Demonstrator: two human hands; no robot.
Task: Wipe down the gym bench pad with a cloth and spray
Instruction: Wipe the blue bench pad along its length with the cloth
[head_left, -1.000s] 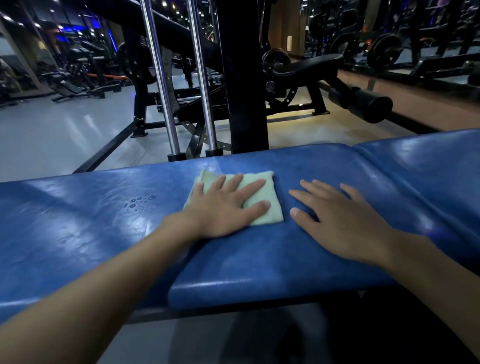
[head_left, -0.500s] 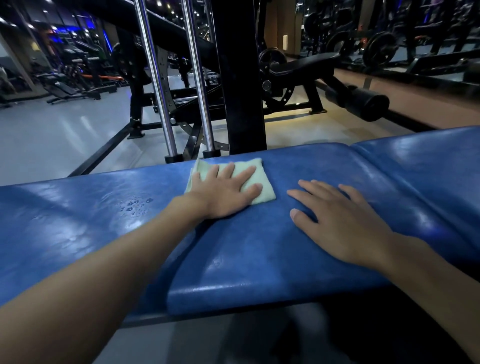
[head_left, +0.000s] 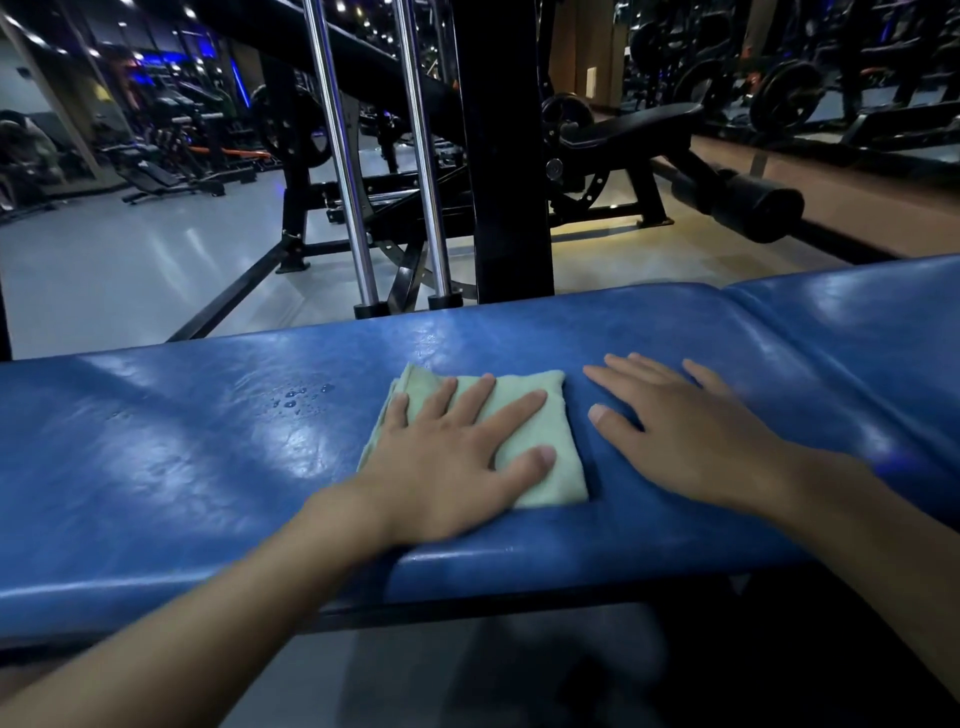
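Observation:
A blue padded gym bench (head_left: 182, 467) runs across the view from left to right. A folded pale green cloth (head_left: 545, 447) lies flat on its middle. My left hand (head_left: 457, 457) presses on the cloth with straight, spread fingers. Just right of the cloth, my right hand (head_left: 691, 436) rests flat on the bare pad with fingers straight. A few spray droplets (head_left: 304, 397) sit on the pad left of the cloth. No spray bottle is in view.
A black upright post (head_left: 506, 156) and two chrome guide rods (head_left: 337, 156) of a weight machine stand just behind the bench. A black padded roller (head_left: 753, 205) juts out at the back right. Grey floor and more gym machines lie beyond.
My left hand slid the cloth away toward the far edge of the pad, then drew it back toward me. My right hand stayed flat in place.

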